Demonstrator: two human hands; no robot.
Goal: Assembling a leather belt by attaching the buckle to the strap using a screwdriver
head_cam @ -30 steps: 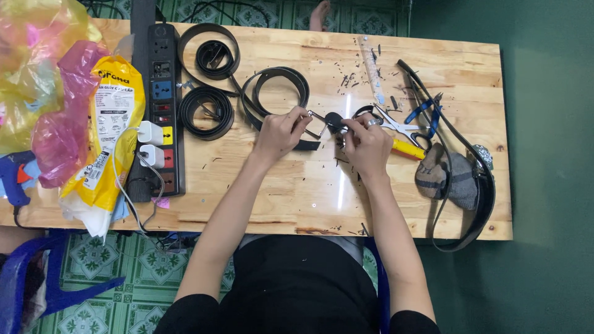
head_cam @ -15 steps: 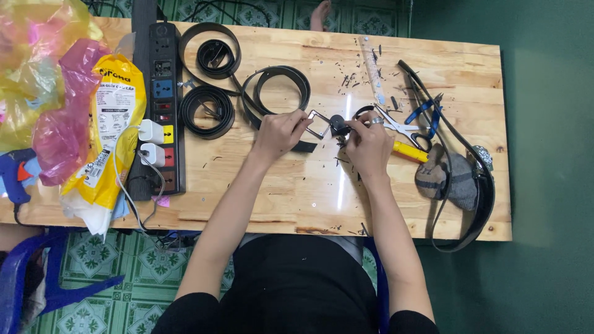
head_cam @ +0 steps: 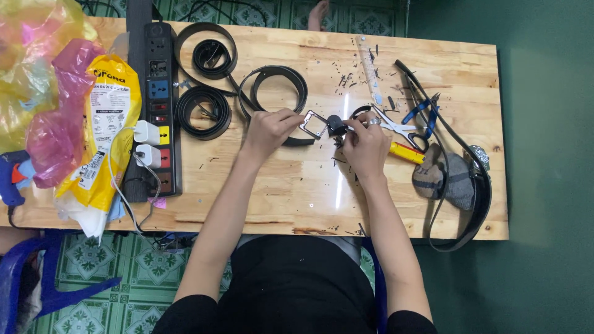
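Two hands meet at the buckle [head_cam: 314,124]: left hand [head_cam: 267,127] pinches it, right hand [head_cam: 365,143] clenches a small black part [head_cam: 335,125]; strap unattached, three coiled belts [head_cam: 203,111] beyond lie unworked.

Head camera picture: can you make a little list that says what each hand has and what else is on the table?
left hand: holds the square metal buckle on a black belt
right hand: pinches a small black part beside the buckle
table: light wood
near right hand: scissors, yellow-handled tool
far left: black power strip, coiled belts
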